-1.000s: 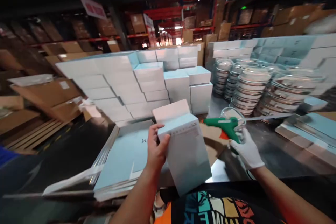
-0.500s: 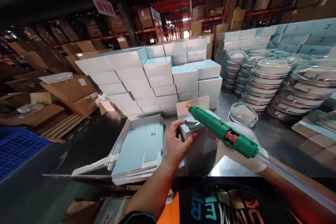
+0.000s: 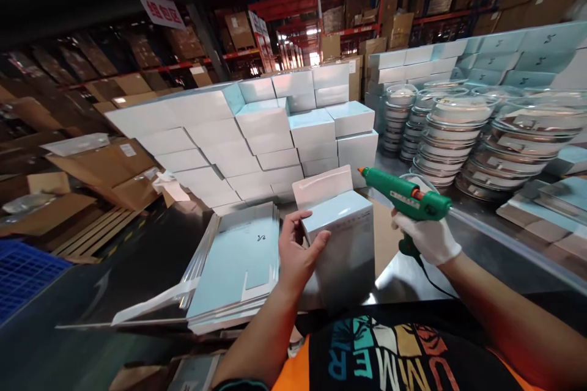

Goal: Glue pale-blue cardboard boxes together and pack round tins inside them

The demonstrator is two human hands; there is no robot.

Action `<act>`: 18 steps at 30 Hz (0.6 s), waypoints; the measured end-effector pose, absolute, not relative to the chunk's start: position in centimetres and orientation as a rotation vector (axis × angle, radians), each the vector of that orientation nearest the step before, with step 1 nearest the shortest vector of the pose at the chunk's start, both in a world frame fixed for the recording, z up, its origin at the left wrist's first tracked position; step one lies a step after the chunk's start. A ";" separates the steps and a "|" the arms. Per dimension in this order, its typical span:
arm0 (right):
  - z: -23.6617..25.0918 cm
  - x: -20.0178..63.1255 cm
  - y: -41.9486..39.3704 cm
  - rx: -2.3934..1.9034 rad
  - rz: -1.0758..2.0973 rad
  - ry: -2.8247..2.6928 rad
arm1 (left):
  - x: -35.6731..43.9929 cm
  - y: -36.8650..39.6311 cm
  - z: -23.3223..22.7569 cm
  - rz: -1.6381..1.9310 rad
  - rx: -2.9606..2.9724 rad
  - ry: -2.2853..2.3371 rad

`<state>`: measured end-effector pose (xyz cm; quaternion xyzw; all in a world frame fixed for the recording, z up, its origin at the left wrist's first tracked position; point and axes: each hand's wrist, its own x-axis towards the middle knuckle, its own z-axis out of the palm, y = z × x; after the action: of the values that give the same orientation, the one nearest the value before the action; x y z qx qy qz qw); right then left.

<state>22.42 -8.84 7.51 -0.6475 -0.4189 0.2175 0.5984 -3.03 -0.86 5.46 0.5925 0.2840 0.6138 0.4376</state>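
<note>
My left hand (image 3: 297, 252) grips a pale blue and white carton (image 3: 342, 238) upright in front of my chest, its top flap (image 3: 322, 186) standing open. My right hand (image 3: 428, 238), in a white glove, holds a green glue gun (image 3: 406, 198) with an orange tip pointing left toward the flap, a short way off it. A glue stick (image 3: 513, 244) trails out of the gun's back to the right.
A pile of flat unfolded cartons (image 3: 241, 263) lies left of my hand. Stacked finished boxes (image 3: 257, 134) fill the back of the steel table (image 3: 477, 275). Stacks of round lidded dishes (image 3: 463, 134) stand at the right. Cardboard and a blue crate (image 3: 22, 272) lie to the left.
The glue gun has swung back from over the carton to its right side, tip level. The carton stays in my left hand, now more upright.
</note>
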 end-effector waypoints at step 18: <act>7.4 21.8 -7.8 -1.185 0.777 -1.157 | -1.5 -0.3 4.9 1.442 1.443 0.513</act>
<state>21.76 -7.82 7.42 -0.5133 -0.5011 0.3367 0.6100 -1.55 -0.31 4.86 0.5957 0.2118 0.5951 0.4961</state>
